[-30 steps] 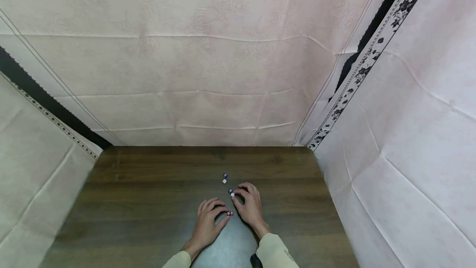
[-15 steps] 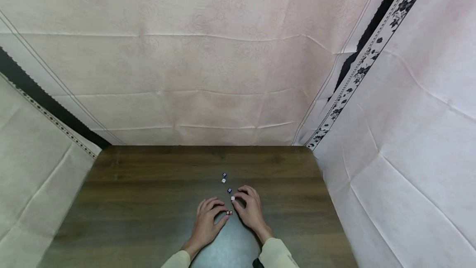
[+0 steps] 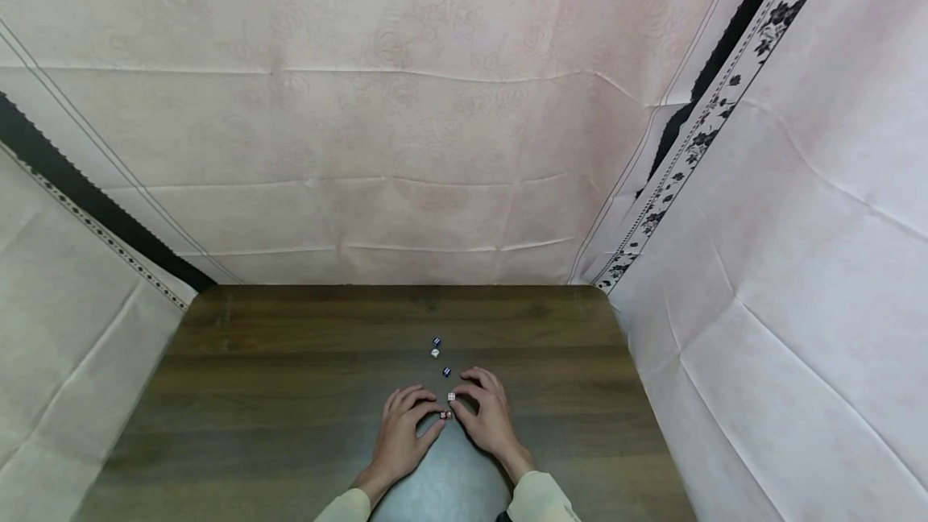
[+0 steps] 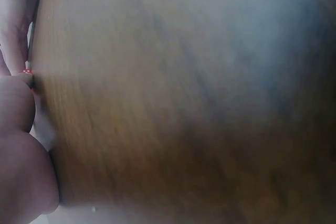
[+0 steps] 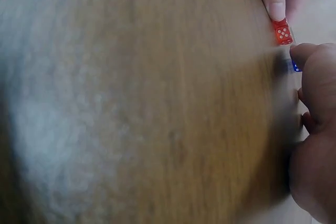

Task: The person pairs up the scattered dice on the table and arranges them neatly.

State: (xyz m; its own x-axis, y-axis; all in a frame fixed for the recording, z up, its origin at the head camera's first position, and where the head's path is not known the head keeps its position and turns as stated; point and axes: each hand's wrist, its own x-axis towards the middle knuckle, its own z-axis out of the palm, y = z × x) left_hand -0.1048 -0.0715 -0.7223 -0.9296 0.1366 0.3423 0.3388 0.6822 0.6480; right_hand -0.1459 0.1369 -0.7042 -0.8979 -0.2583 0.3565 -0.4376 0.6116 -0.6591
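Observation:
My left hand (image 3: pixel 402 435) pinches a small pair of red dice (image 3: pixel 445 415) between thumb and index finger, low on the wooden table. In the right wrist view a red die (image 5: pixel 283 33) shows its white pips beside a fingertip of that hand. My right hand (image 3: pixel 492 420) pinches a white die (image 3: pixel 451 397) just beyond the red dice, with a small gap between. Farther off sits a blue die (image 3: pixel 446 371) on its own. Beyond it, another white die (image 3: pixel 435 353) and a second blue die (image 3: pixel 437 341) lie close together.
The brown wooden table (image 3: pixel 275 393) has rounded far corners. Pale cloth (image 3: pixel 435 143) hangs behind its far edge, and more cloth (image 3: pixel 797 304) hangs along the right side and the left. A grey-white patch of glare lies between the forearms.
My right hand has drawn the white die away from the nearer blue die, toward me and the red dice. The left hand and the other dice stay in place.

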